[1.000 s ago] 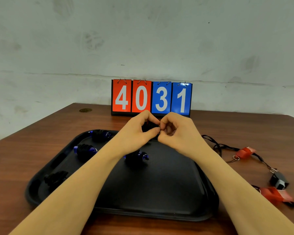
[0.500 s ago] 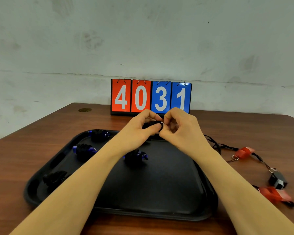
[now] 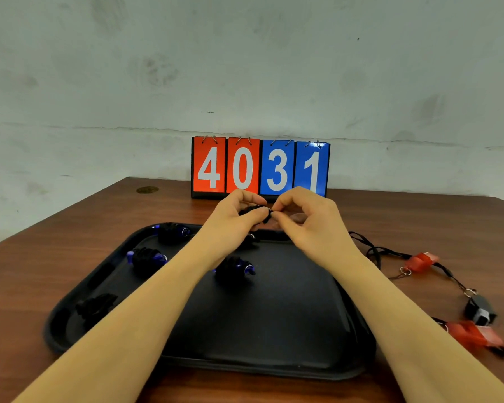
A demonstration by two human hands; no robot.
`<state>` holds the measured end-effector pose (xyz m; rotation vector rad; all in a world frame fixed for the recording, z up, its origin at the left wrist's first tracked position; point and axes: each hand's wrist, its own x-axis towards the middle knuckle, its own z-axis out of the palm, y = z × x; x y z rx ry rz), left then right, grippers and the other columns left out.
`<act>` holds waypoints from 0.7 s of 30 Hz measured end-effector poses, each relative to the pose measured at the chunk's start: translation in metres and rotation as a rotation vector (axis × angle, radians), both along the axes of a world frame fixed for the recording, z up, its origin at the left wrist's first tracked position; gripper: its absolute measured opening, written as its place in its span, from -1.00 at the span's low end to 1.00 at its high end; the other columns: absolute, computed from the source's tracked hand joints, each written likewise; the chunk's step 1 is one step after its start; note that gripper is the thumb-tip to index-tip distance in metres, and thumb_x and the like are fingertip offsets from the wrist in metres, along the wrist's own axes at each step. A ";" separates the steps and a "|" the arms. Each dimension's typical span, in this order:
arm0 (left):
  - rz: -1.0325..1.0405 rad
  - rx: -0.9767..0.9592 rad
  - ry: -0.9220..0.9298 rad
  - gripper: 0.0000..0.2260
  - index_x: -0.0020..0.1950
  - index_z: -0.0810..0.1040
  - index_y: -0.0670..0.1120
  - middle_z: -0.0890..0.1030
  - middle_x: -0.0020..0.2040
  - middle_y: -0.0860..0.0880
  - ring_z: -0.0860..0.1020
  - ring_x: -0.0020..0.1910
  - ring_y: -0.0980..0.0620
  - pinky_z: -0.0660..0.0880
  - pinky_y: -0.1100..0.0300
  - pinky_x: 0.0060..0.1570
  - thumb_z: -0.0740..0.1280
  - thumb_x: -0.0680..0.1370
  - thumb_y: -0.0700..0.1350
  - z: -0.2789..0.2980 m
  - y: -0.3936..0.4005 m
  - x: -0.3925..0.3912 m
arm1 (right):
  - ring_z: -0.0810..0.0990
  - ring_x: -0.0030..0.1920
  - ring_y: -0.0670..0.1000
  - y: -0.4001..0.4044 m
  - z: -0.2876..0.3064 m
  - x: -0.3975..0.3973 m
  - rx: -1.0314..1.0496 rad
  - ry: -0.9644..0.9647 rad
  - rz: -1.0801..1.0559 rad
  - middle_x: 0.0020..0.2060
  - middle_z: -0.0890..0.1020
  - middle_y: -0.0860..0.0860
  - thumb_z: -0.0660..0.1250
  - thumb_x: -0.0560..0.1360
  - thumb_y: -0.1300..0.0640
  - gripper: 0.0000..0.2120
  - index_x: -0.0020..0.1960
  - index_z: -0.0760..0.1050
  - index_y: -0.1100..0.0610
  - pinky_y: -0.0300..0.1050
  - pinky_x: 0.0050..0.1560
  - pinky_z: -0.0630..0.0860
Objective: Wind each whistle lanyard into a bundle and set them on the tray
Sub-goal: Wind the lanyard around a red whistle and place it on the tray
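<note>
The black lanyard bundle sits pinched in the left hand, held above the tray's far rim. The right hand pinches its end at the metal ring. It looks light, soft and springy, likely to unwind unless held across the coils. Below the grip, four wound bundles, one being, lie on the tray; to its right, unwound whistles wait on the table.
</note>
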<state>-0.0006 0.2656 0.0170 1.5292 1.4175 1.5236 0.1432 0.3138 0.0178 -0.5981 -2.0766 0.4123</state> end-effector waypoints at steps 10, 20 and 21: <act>-0.054 -0.034 0.143 -0.75 0.09 0.41 0.01 0.53 0.04 0.02 0.52 -0.09 0.13 0.41 0.31 -0.11 0.36 0.48 -0.19 -0.002 -0.002 -0.004 | 0.53 -0.24 -0.07 0.000 0.001 0.000 0.012 -0.049 -0.047 -0.24 0.52 -0.06 0.36 0.44 0.28 -0.84 -0.14 0.44 0.06 -0.36 -0.21 0.48; -0.042 0.122 0.327 -0.76 0.11 0.35 0.04 0.49 0.03 0.17 0.47 0.05 0.27 0.42 0.43 0.03 0.32 0.52 -0.18 -0.002 -0.004 -0.003 | 0.54 -0.17 0.00 0.000 0.000 -0.001 -0.026 0.044 -0.026 -0.17 0.53 0.01 0.31 0.48 0.29 -0.84 -0.11 0.41 0.05 -0.28 -0.16 0.50; -0.041 0.134 0.328 -0.78 0.10 0.35 0.04 0.49 0.02 0.17 0.48 0.06 0.24 0.44 0.37 0.06 0.30 0.53 -0.18 -0.003 -0.004 -0.002 | 0.54 -0.13 -0.03 0.000 0.000 -0.001 -0.036 0.066 -0.022 -0.16 0.53 -0.02 0.30 0.49 0.28 -0.84 -0.10 0.41 0.04 -0.31 -0.12 0.51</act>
